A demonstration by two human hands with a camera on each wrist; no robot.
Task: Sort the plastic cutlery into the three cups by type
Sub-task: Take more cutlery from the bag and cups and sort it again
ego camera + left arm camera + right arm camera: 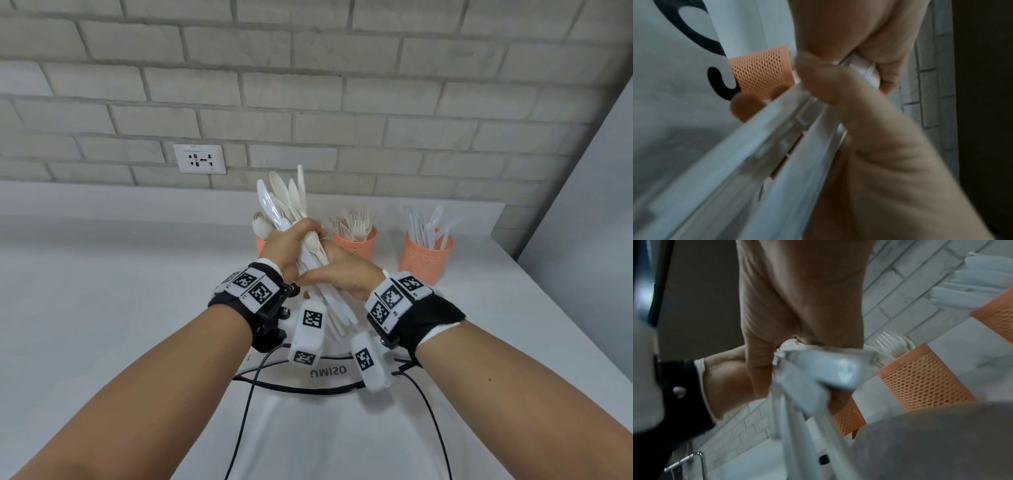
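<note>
Both hands hold one bundle of white and cream plastic cutlery (291,205), knife blades and a spoon bowl pointing up, handles (337,315) sticking out below. My left hand (291,243) grips its middle; my right hand (342,274) is curled round it just below. Behind stand three orange mesh cups: the left cup (262,245) with spoons, partly hidden by my left hand, the middle cup (356,241) with forks, the right cup (426,255) with clear knives. Up close, the blurred bundle (777,146) crosses a cup (760,73); the bundle (818,369) also shows before the fork cup (920,381).
The cups stand on a white counter (102,274) against a brick wall with a socket (199,158). A grey wall (582,205) closes the right side. A white surface with black print (329,371) and black cables (246,411) lie under my wrists.
</note>
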